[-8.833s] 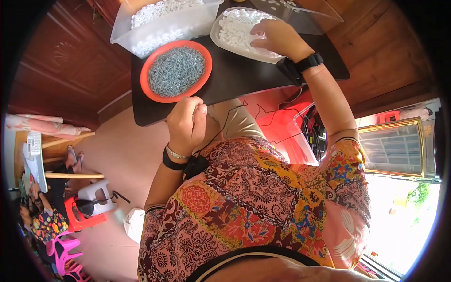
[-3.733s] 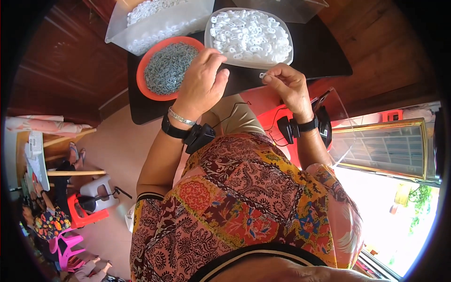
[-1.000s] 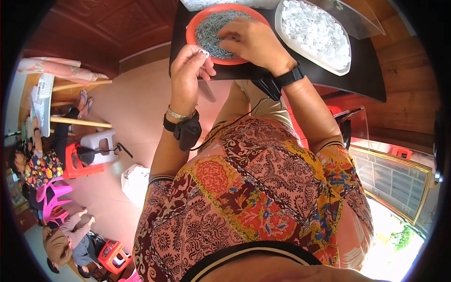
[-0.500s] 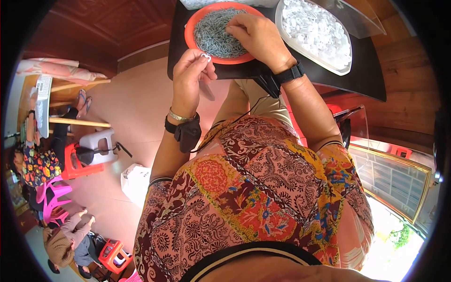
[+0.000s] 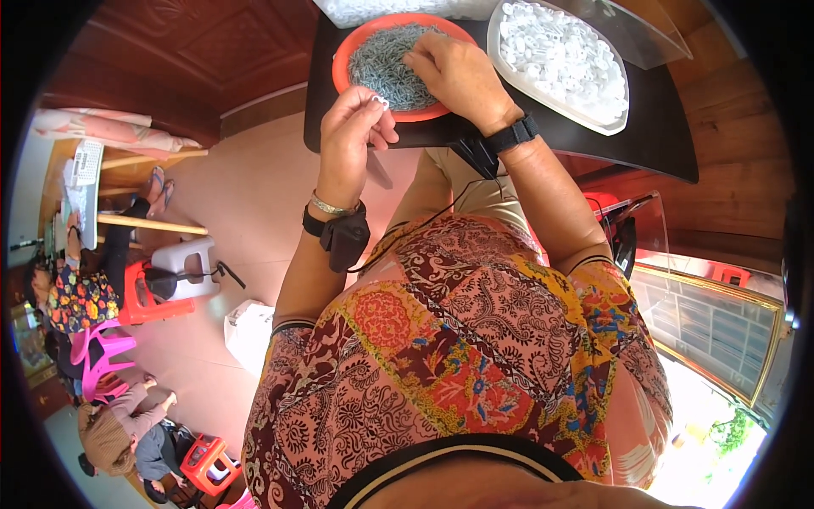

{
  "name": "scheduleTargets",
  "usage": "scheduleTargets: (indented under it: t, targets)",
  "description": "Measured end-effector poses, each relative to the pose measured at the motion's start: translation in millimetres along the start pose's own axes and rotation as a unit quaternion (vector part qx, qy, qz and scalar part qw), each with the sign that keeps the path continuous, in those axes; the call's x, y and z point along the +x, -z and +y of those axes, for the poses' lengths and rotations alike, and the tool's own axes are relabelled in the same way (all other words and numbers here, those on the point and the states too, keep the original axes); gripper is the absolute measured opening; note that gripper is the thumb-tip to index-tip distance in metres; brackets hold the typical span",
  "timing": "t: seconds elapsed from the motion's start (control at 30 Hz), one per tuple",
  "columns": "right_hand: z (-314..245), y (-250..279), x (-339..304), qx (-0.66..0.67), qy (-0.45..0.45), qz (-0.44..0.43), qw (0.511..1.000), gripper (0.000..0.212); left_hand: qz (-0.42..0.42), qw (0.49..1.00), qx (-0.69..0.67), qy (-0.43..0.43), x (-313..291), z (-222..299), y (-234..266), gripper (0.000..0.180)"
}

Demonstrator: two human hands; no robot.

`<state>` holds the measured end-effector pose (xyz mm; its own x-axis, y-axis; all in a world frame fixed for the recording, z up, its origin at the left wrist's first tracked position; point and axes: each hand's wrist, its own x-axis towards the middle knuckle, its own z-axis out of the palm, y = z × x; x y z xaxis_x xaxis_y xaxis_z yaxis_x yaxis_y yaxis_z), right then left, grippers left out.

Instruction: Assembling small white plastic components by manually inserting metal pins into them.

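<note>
A small white plastic clip [image 5: 381, 103] is pinched between the thumb and fingertips of my left hand [image 5: 349, 127], just in front of an orange-red bowl [image 5: 341, 68]. Thin grey metal nails [image 5: 381, 64] fill that bowl in a loose heap. My right hand [image 5: 462, 76] reaches over the bowl's right side, thumb and fingers closed together at the nails; whatever lies between the fingertips is too small to make out. To its right stands a white tray [image 5: 612, 127] heaped with white plastic clips [image 5: 560, 64] like the one in my left hand.
Both bowl and tray rest on a black table [image 5: 653, 153]. Behind the bowl lies a clear plastic bag [image 5: 398, 8] of pale pieces. Far left, other people sit near a grey stool [image 5: 185, 267], a pink chair [image 5: 106, 348] and a red stool [image 5: 209, 465]. A framed panel [image 5: 712, 327] leans at right.
My right hand has shifted slightly left over the nails, its fingers still closed. The left hand keeps the white clip and stays almost in place. The whole view has moved a little.
</note>
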<state>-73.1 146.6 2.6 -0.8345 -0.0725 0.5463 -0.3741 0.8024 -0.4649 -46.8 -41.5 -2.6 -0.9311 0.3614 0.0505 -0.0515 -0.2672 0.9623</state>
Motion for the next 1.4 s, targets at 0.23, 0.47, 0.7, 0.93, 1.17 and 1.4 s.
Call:
scheduleTargets:
  t: [0.23,0.47,0.7,0.93,1.17,1.4]
  targets:
    - [5,4,1,0.220,-0.089,-0.081,0.968,0.019,0.009,1.000,0.000,0.002,-1,2,4,0.014]
    - [-5,16,2,0.349,-0.154,-0.127,0.916,0.020,-0.010,1.000,0.001,-0.001,3,7,-3,0.016]
    - [-24,25,-4,0.441,-0.192,-0.098,0.872,0.019,-0.032,0.999,-0.024,-0.012,5,11,-7,0.017]
    - [-17,10,-3,0.406,-0.151,-0.052,0.900,0.020,-0.023,0.985,0.097,-0.140,21,7,-15,0.016]
    - [-17,1,-4,0.333,-0.121,-0.021,0.935,0.019,-0.036,0.995,0.044,-0.088,39,2,-8,0.013]
    - [-19,-3,-3,0.285,-0.120,-0.016,0.951,0.021,-0.036,0.994,-0.100,-0.018,47,5,-1,0.015]
